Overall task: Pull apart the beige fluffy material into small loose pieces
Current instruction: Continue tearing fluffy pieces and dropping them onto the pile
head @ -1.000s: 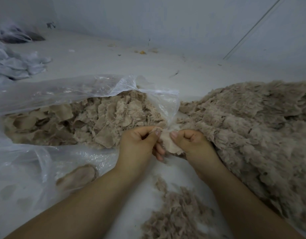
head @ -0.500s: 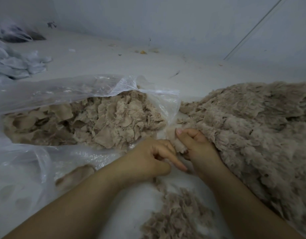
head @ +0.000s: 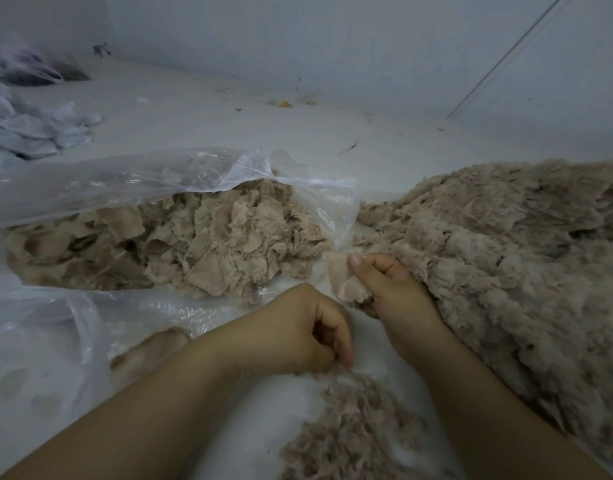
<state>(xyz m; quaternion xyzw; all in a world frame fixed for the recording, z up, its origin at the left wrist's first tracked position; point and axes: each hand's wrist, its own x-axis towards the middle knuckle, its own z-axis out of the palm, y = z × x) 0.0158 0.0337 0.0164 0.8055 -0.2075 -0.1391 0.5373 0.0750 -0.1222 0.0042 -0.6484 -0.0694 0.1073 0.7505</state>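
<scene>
My right hand [head: 390,289] pinches a pale beige piece of backing [head: 343,278] between thumb and fingers, just left of the big heap of beige fluffy material [head: 499,258]. My left hand [head: 308,337] is curled into a fist lower down, its fingertips closed on a tuft at the top of a small pile of pulled loose fibres [head: 353,424]. A clear plastic bag [head: 132,181] on the left lies open and holds more beige pieces [head: 208,244].
The floor [head: 229,126] is pale grey with small scraps near the far wall. Crumpled pale cloth or plastic [head: 31,129] lies at the far left. A thin line [head: 506,57] runs up the wall at the right. One beige piece [head: 142,351] sits under bag plastic.
My left hand has pulled away from the right, moving down toward me with a tuft to the loose pile. My right hand still holds the piece in place.
</scene>
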